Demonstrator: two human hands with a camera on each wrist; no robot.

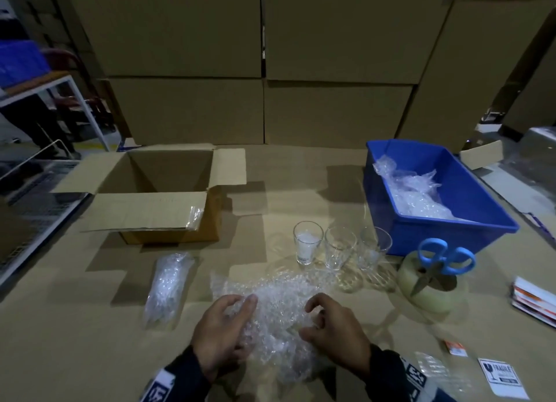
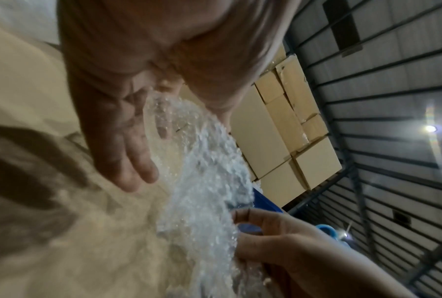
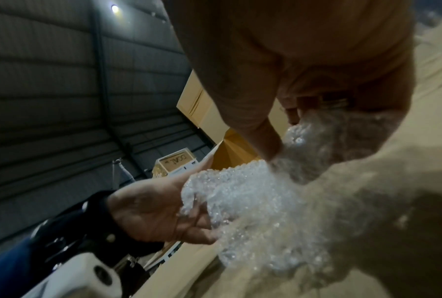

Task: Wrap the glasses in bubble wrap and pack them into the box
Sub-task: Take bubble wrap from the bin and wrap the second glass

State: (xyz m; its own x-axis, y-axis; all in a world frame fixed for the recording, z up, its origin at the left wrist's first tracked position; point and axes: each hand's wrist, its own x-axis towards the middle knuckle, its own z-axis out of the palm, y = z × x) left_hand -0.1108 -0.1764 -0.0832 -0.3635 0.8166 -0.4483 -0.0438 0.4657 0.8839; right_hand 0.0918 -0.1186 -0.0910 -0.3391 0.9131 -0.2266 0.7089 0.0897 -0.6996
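Both hands on the bubble wrap, which lies crumpled on the tabletop right in front. Left hand curled round the left edge of the sheet, fingers bent over it; right hand pinching the right edge between thumb and bent fingers. Cannot tell if a glass is already inside the sheet — too crinkled and glary.

Three bare glasses upright in a row just beyond the right hand, apart from the sheet. One wrapped bundle lying left of the left hand. Open box further out beyond the left hand, looks empty. Blue bin with more wrap beyond the right hand; scissors on a tape roll to the right of it.

Handling guess: wrap is light, floppy, springs back — needs holding at both edges and flattening before rolling. Glasses look thin, smooth, slippery and fragile, standing close enough to knock each other. Best taken one at a time round the mid body, not the rim, laid on its side at the near edge of the sheet.
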